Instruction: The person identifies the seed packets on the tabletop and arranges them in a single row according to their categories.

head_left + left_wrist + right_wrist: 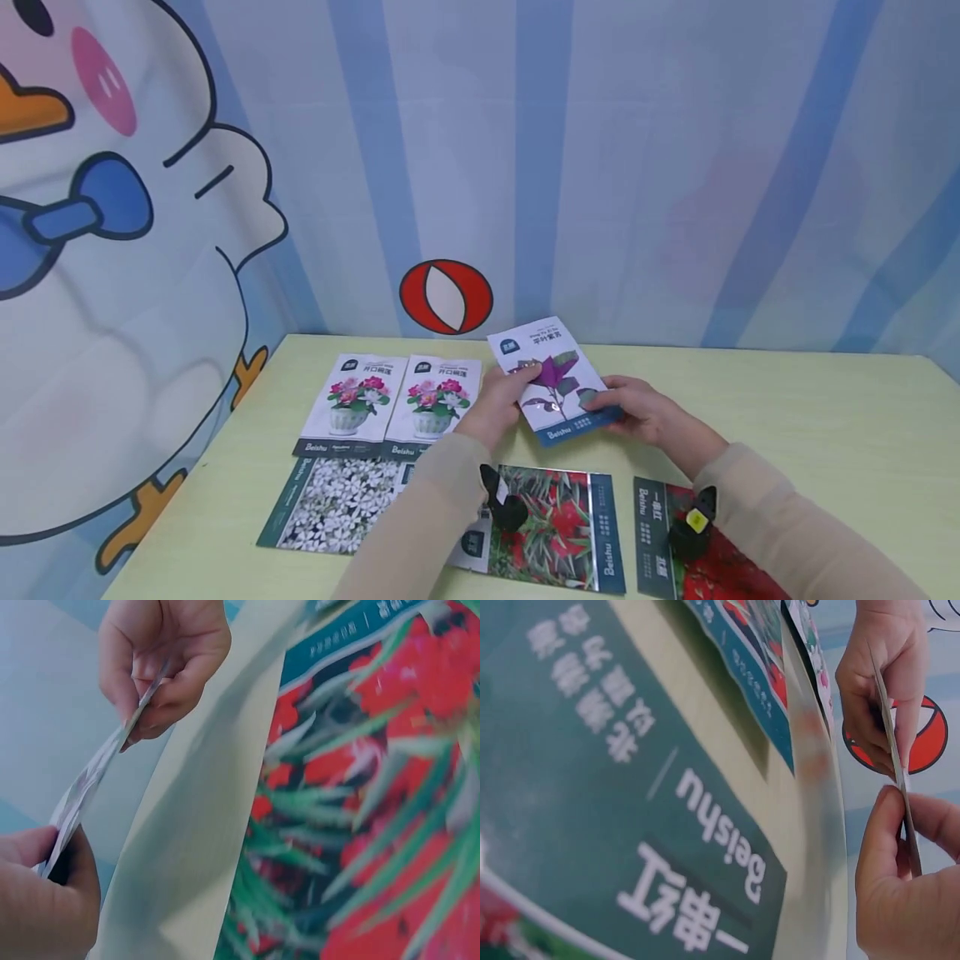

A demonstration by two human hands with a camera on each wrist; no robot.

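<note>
Above the table, both hands hold a white seed packet (pixel 558 371) with a purple-leaved plant and a blue bottom band. My left hand (pixel 497 404) pinches its left edge, the thumb lying across the front. At the lower right corner my right hand (pixel 643 410) pinches it between thumb and fingers. Seen nearly edge-on in the left wrist view, the packet looks thin, with the left hand (pixel 52 907) at the near end and the right hand (pixel 165 664) at the far end. Two packets with pink flowers in a pot, the left one (pixel 362 396) and right one (pixel 433 400), lie left of the hands.
Nearer the front lie a white-flower packet (pixel 345 504), a red-flower packet (pixel 555 525) with green leaves, and another red packet (pixel 720 575), all partly covered by the sleeves. A printed curtain (pixel 630 167) hangs behind the pale yellow table (pixel 810 408).
</note>
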